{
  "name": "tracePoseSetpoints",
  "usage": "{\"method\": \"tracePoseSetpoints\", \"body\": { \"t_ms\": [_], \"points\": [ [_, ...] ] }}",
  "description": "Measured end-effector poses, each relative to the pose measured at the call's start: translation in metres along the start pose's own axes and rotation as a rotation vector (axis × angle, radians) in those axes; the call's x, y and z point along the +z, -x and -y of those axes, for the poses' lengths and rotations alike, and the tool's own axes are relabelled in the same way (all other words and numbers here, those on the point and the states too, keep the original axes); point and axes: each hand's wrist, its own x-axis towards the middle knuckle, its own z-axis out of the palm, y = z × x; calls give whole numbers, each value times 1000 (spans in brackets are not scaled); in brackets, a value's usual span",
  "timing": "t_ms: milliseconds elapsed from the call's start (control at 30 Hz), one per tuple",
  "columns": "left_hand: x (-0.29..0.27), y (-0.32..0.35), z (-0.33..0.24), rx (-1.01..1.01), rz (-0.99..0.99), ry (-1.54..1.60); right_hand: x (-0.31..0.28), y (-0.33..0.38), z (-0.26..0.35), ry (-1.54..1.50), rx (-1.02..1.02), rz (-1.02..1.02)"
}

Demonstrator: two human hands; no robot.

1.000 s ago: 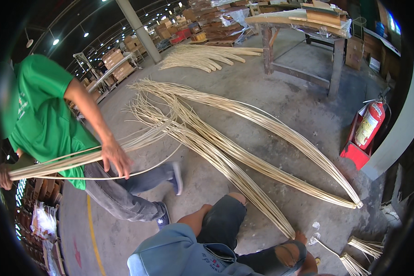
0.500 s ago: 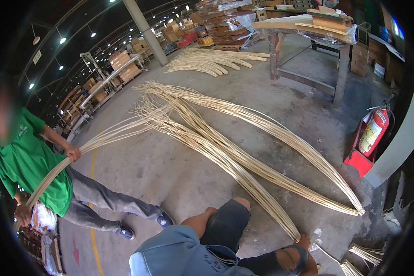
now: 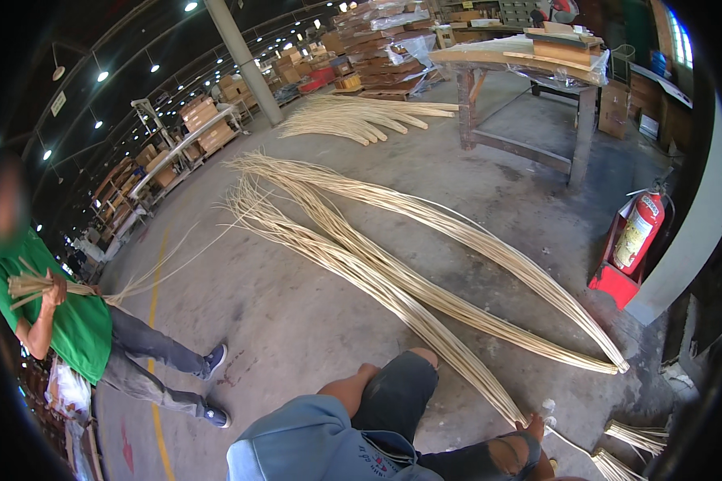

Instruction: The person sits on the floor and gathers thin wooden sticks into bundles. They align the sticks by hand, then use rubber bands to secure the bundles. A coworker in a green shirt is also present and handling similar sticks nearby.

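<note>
Neither of my hands shows in the head view. My blue shirt (image 3: 313,445) and dark shorts (image 3: 397,393) fill the lower edge, with one bare knee (image 3: 351,387) raised. Long pale cane bundles (image 3: 393,276) lie across the concrete floor, and the near end of one reaches my foot (image 3: 535,425). At the left stands a co-worker in a green shirt (image 3: 76,329), who grips the ends of a thin cane bundle (image 3: 32,284) against the chest. Its canes trail away over the floor toward the big bundles.
A red fire extinguisher (image 3: 640,228) stands by the white wall at right. A wooden table (image 3: 521,56) is behind, with another cane pile (image 3: 361,116) and a pillar (image 3: 241,56) farther back. Short cane bundles (image 3: 634,437) lie at lower right. Racks line the left.
The co-worker has stepped back to the left and raised the cane ends from waist height up to the chest, drawing the thin bundle away from the floor pile.
</note>
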Motion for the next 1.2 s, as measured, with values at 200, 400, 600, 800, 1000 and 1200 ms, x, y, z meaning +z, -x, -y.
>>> {"method": "tracePoseSetpoints", "body": {
  "t_ms": [200, 400, 600, 800, 1000, 1200],
  "points": [
    [-12, 0, -32, 156, -9, -141, -26, 39, -36, 16, 124, -164],
    [-11, 20, -67, 71, 110, 303, -59, 75, -43, 15, 299, -237],
    [-13, 18, -100, 157, 230, 306, -71, 122, -45, -54, 461, -299],
    [-27, -2, -119, 332, 260, 58, -76, 137, -22, -190, 563, -295],
    [-30, -21, -108, 257, 274, 272, -89, 120, 16, -401, 615, -278],
    [-40, -46, -78, 173, 344, 297, -91, 112, 53, -732, 629, -269]
  ]
}}
